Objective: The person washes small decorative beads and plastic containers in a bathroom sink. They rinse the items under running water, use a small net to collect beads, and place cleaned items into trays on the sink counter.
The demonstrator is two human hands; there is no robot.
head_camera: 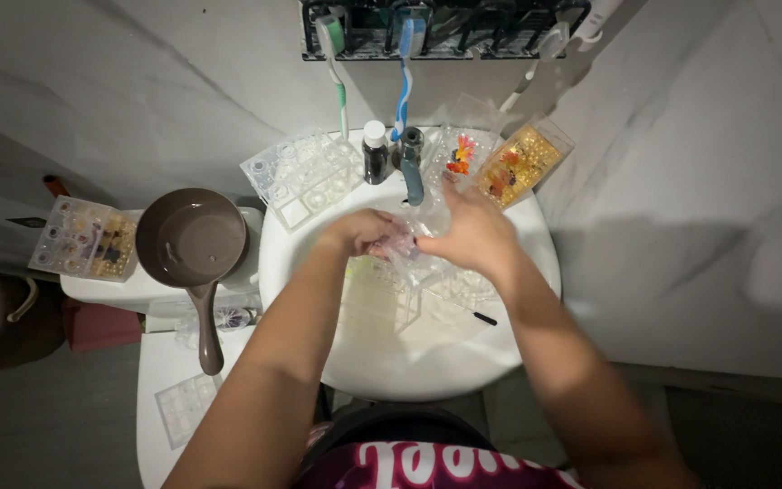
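I am in a home bathroom: a white washbasin (536,272) with a tap (412,163), toothbrushes (405,72) racked above it.

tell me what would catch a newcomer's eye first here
First, the two hands meeting over the white sink: the left hand and right hand both grip a clear plastic piece just below the faucet. Next, the brown scoop on the ledge to the left. Then the clear box of orange and yellow bits on the sink's back right rim.

free: sink (463,362) front | blocked: faucet (412,163), bottle (375,152) behind
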